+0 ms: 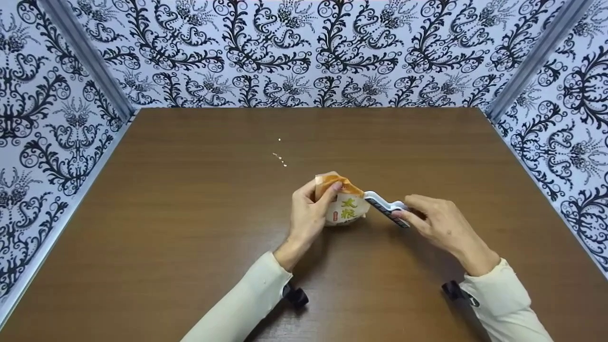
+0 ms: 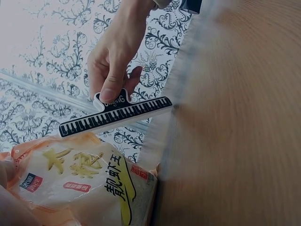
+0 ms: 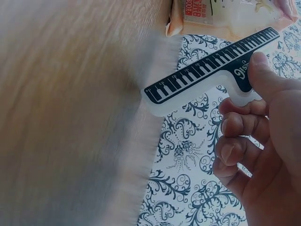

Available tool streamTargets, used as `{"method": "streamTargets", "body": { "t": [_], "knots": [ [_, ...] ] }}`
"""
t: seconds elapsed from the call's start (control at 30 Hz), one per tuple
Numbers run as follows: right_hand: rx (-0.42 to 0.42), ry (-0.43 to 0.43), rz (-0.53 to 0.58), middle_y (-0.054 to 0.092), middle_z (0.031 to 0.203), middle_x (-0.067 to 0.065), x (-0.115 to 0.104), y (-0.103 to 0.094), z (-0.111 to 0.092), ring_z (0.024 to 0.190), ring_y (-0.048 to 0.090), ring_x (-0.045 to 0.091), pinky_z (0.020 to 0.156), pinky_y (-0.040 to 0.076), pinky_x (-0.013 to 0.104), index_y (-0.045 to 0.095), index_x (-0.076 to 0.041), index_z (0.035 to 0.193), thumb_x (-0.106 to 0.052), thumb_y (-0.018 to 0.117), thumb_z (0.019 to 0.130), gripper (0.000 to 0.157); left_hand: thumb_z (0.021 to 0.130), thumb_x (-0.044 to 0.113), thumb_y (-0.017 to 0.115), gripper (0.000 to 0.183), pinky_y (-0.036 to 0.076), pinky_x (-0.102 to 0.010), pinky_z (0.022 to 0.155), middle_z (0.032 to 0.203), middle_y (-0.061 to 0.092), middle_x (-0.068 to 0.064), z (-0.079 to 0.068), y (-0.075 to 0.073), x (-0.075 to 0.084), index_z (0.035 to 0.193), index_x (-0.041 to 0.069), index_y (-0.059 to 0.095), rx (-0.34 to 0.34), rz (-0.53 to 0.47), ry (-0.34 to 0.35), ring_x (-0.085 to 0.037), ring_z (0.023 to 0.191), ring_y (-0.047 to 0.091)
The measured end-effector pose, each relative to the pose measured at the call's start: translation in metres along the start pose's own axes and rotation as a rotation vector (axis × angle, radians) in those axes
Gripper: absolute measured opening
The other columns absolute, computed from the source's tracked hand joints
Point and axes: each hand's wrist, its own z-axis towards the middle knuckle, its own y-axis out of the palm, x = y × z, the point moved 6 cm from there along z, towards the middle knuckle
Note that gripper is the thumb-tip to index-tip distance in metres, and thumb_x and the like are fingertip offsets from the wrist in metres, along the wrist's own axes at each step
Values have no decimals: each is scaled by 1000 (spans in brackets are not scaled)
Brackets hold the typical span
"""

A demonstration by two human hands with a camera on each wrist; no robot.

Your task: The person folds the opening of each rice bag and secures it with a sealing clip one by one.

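Note:
My left hand (image 1: 308, 209) grips a plastic food bag (image 1: 347, 209) by its orange top, the thumb lying across the front. The bag, pale with Chinese lettering, stands on the table; its printed face (image 2: 84, 174) fills the lower left wrist view. To its right, my right hand (image 1: 439, 223) pinches a bag clip (image 1: 380, 204) by its handle between thumb and fingers. Piano keys are printed along the clip's long bar (image 3: 207, 68). One end of the bar is close beside the bag's top edge; whether they touch I cannot tell.
A brown wooden table (image 1: 190, 213) lies under both hands. Several small white crumbs (image 1: 280, 159) are scattered on it, beyond the bag to the left. Patterned panels (image 1: 294, 52) wall the back and both sides. A black wrist camera (image 1: 297, 297) sits by the left sleeve.

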Motion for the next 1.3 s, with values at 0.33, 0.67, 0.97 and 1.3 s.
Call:
{"method": "streamTargets", "body": {
  "t": [0.33,0.67,0.97,1.3],
  "knots": [
    [-35,-10,20,41,69,-14,1,2,4,62,40,4,59,34,23,55,-19,81,-21,80,91,28,97,15,74,22,57,-22,75,105,79,-18,1,0,2,114,1,76,-6,33,-13,-6,85,69],
    [-45,4,35,41,69,-13,0,3,7,62,41,5,60,35,23,55,-19,82,-21,79,92,26,98,13,73,21,57,-23,77,107,79,-18,2,1,2,114,0,76,-12,21,-15,-6,87,70],
    [-36,-12,41,41,68,-13,-3,3,10,62,43,8,60,34,24,56,-18,82,-21,79,92,26,97,14,73,20,54,-22,73,101,79,-17,2,0,0,112,0,77,-6,31,-23,-6,80,66],
    [-7,-23,76,42,68,-13,-6,2,12,62,43,7,60,33,23,56,-18,82,-19,79,92,26,98,14,73,20,57,-23,77,106,79,-18,2,1,2,113,0,76,-12,15,-9,-6,86,70]
  ]
}}
